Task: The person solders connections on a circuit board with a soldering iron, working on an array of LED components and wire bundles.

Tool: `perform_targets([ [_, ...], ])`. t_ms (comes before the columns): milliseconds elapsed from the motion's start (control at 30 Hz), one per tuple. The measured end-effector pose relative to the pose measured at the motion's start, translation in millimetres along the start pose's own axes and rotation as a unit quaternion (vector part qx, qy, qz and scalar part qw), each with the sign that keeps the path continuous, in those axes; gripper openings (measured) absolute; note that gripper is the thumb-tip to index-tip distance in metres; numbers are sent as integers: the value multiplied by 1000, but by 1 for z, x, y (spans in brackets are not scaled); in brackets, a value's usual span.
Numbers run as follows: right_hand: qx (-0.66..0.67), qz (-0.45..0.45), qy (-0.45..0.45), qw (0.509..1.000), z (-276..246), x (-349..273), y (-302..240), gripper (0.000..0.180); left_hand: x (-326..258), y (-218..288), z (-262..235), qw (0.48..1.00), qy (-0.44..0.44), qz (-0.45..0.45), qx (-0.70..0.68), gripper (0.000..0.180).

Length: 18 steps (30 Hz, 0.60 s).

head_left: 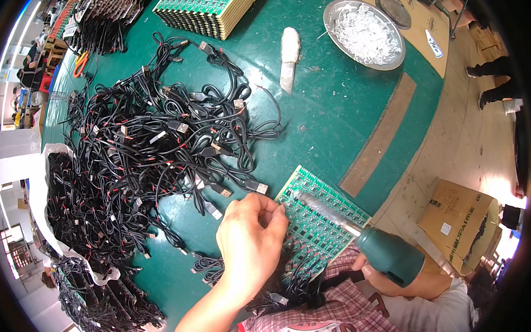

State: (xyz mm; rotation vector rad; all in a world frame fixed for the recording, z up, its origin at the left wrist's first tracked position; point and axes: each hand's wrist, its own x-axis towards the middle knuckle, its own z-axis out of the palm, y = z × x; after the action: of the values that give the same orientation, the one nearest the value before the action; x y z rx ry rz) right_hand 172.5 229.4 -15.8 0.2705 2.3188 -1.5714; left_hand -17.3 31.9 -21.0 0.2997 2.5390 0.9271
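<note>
Below the middle, a green circuit board panel [323,222] with rows of small parts lies tilted, and black cables [304,276] gather over its near end. My left hand [253,236] is closed in a pinch at the panel's left edge; whatever sits between thumb and forefinger is hidden. A green-handled tool [391,255] with a long, thick grey rod for a head is in my right hand [371,270], whose fingers are partly hidden behind the handle. The rod reaches over the panel toward its upper left corner; contact with the board cannot be told.
A large heap of black USB cables [159,129] covers the left of the green table [317,129]. Stacked circuit boards [207,13], a white-handled knife [289,60] and a metal bowl of white flakes [366,36] stand farther back. A brown strip [378,135] lies right; a cardboard box [457,218] is on the floor.
</note>
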Motion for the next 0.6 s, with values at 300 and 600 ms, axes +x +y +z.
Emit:
perform_targets([
  [300, -59, 14, -17, 998, 8, -10, 15, 10, 0, 0, -1, 1000, -4, -4, -5, 14],
  [600, -183, -80, 32, 979, 10, -8, 17, 19, 0, -2, 1, 1000, 2, 6, 0, 14],
])
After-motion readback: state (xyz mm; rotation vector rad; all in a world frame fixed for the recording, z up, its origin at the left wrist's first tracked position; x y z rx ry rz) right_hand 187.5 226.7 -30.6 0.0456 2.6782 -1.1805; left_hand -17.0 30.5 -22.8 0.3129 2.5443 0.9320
